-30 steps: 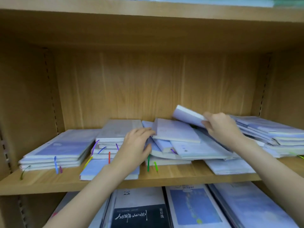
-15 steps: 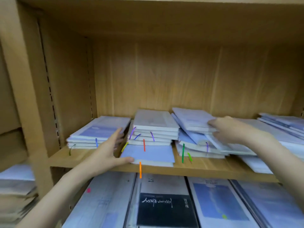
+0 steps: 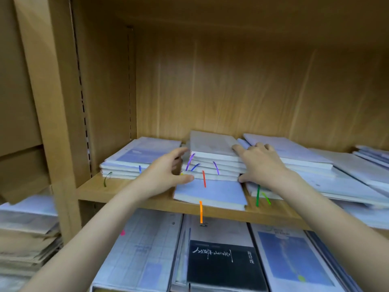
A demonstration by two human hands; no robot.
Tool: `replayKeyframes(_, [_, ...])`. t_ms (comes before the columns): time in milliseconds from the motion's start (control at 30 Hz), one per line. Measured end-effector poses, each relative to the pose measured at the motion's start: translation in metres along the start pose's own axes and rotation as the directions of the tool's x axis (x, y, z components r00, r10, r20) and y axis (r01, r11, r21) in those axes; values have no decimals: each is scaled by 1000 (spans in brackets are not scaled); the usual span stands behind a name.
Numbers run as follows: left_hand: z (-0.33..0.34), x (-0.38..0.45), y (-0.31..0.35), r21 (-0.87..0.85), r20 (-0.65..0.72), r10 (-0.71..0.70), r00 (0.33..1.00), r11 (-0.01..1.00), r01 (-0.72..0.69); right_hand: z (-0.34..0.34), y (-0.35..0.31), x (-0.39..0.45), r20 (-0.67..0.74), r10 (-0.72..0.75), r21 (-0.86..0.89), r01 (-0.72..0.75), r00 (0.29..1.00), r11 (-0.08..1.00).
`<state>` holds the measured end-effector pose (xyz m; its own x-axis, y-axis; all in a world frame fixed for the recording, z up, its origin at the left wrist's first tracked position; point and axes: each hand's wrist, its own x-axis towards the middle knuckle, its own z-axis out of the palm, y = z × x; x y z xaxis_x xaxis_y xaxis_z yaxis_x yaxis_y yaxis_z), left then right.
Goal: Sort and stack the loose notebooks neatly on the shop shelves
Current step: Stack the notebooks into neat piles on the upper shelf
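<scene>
A middle stack of pale notebooks point(image 3: 212, 163) with coloured ribbon markers sits on the wooden shelf point(image 3: 126, 194). My left hand point(image 3: 166, 173) clasps its left side, fingers high on the stack's left side and thumb at its base. My right hand point(image 3: 261, 163) clasps its right side, fingers on the top cover and thumb at the lower right corner. Under the stack lies a blue-covered notebook point(image 3: 210, 193) that sticks out toward the shelf's front edge, an orange ribbon hanging from it.
A tidy stack point(image 3: 136, 159) lies at the shelf's left end. Loose overlapping notebooks point(image 3: 328, 178) spread to the right. Larger books point(image 3: 221, 262) fill the shelf below. The upright side panel point(image 3: 52, 102) stands left, with more piles point(image 3: 25, 224) beyond it.
The view has swung left and closer. My right hand left the loose notebooks on the right and came to the middle stack; my left hand rose from the shelf edge onto the stack's left side.
</scene>
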<state>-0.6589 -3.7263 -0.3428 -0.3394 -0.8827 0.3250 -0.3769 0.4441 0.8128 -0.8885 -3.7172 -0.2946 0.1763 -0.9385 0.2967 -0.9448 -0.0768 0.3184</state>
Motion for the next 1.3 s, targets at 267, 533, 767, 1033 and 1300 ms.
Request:
replayKeyframes(267, [-1, -24, -17, -92, 112, 39, 993, 995, -29, -13, 17, 8, -162, -49, 321, 100, 986, 942])
replayKeyframes(533, [2, -26, -2, -175, -320, 8, 948, 982, -67, -3, 14, 3, -334, 29, 382, 107, 942, 918])
replayKeyframes(767, [3, 2, 5, 12, -365, 28, 931, 1000, -26, -4, 1, -1, -219, -92, 341, 164, 971, 926])
replayKeyframes(1033, [6, 8, -11, 465, -111, 68, 992, 885, -8, 12, -11, 7, -93, -86, 297, 110, 992, 948])
replayKeyframes(1300, [7, -16, -11, 35, -187, -62, 980, 997, 69, 12, -10, 2, -254, -85, 340, 171, 964, 925])
